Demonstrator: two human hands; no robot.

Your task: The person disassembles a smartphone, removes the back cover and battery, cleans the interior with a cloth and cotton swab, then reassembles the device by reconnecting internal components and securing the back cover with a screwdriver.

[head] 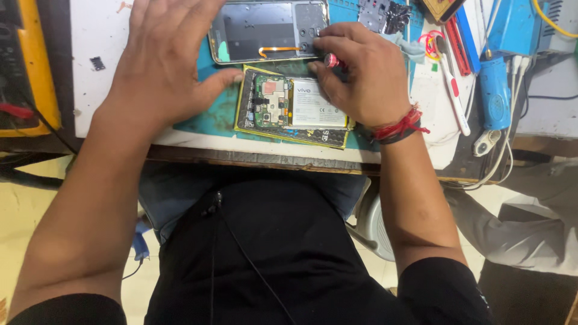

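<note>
Black-clothed torso [265, 259] and both forearms filled the near field, seated against the edge of a white worktop [96, 54]. Right hand [361, 75] was closed narrowly around a small red-tipped screwdriver [332, 60], fingers bunched on its shaft; a red thread band [400, 127] sat at that wrist. Directly beneath and just left of the grip lay an opened phone [292, 105], back removed, with a white battery [316, 108] beside the tool tip and a green circuit board [271, 99] further left. Left hand [165, 57] was spread flat and wide, holding nothing, thumb touching the phone's left edge. Above the grip lay a detached dark rear cover [268, 30] with an orange flex strip, touching the fingertips of the right hand.

No containers were seen. Both phone parts rested on a teal mat [220, 111] on the worktop. Right of the grip lay a white-handled brush [454, 90] and a blue tool [495, 90] with white cables. Far left of the grip stood a yellow meter [36, 60]. Pale floor tiles [24, 204] showed below the bench
</note>
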